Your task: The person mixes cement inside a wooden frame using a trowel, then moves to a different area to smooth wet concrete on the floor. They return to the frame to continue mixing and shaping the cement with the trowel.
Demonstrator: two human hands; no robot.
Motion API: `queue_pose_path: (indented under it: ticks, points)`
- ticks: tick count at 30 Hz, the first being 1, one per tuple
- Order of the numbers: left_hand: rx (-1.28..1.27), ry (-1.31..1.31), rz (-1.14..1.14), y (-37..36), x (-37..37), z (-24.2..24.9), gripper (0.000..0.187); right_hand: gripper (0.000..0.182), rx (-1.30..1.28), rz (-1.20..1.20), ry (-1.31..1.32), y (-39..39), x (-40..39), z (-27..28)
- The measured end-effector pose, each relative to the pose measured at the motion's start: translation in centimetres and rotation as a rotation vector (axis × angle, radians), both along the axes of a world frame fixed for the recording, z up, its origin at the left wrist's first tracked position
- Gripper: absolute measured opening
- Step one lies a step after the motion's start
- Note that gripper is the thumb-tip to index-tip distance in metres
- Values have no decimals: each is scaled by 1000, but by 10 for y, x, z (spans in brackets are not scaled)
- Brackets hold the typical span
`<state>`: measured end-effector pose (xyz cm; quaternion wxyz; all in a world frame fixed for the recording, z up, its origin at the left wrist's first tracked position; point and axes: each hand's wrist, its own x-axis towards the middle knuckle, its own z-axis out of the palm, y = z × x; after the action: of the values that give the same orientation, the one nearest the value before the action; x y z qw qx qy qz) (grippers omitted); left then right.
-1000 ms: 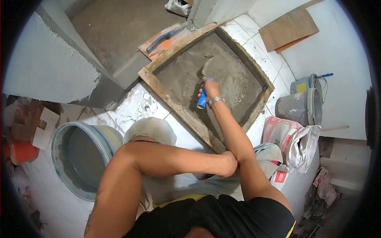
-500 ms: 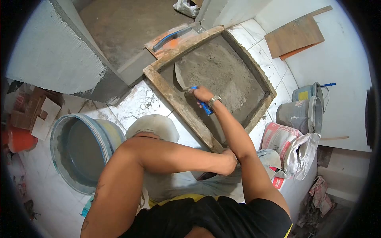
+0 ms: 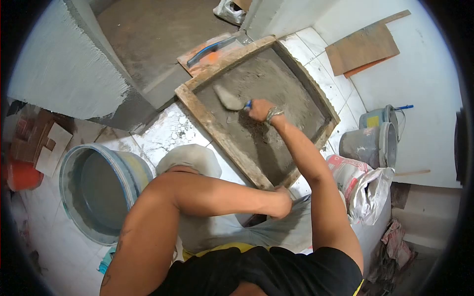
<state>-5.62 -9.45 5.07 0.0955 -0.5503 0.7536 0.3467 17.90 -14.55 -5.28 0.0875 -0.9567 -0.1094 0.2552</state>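
Note:
My right hand point(image 3: 260, 109) is closed round the blue handle of a trowel point(image 3: 228, 98), whose blade lies over the grey mortar point(image 3: 276, 84) at the left part of a wooden-framed tray point(image 3: 217, 129). A watch is on that wrist. My left hand point(image 3: 280, 203) rests low by the near corner of the frame, beside my knee. Its fingers are curled and mostly hidden, so what they hold, if anything, does not show.
A large bucket point(image 3: 101, 192) of grey liquid stands at left. A blue-handled float point(image 3: 212, 52) lies beyond the tray. At right are more buckets point(image 3: 363, 146), an opened sack point(image 3: 373, 195) and a wooden board point(image 3: 363, 49) against the wall.
My right hand has moved slightly right and up with the trowel, and the blade has turned to show its flat face. The mortar near it is more disturbed. My left hand has barely moved.

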Motion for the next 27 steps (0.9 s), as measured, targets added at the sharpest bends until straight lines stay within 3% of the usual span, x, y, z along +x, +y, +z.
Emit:
queue_pose_path:
  ticks: [5, 7, 11, 15, 16, 17, 19, 20, 23, 25, 27]
  points:
    - [-12, -48, 38, 5, 8, 10, 26, 37, -37, -123, -123, -28, 16, -27]
    - [27, -19, 61, 6, 7, 5, 27, 39, 98, -208, -3, -30, 10, -37]
    - [20, -34, 36, 8, 5, 10, 27, 41, 122, -133, -98, -6, -14, -36]
    - [-31, -19, 86, 4, 2, -3, 31, 41, -6, -207, -77, -7, 11, -38]
    - [-78, -23, 138, 2, -2, -12, 36, 39, 150, -444, 137, -11, 18, -29]
    - [-76, -30, 143, 1, -3, -12, 36, 39, 153, -438, 131, -12, 19, -23]
    - [15, -80, 135, -2, -3, -13, 39, 34, 846, -939, 344, -15, 13, -15]
    - [7, -77, 136, -1, -2, -12, 39, 32, 1095, -1020, 409, -10, 9, -3]
    - [-55, -25, 148, 3, -5, -13, 41, 32, 973, -1200, 287, 9, 6, 19]
    - [-10, -85, 14, -2, -5, -14, 41, 32, 947, -1145, 242, -6, 27, -3]
    - [-42, -36, 78, -1, -2, -11, 41, 31, 1417, -1146, 560, -23, 51, -13]
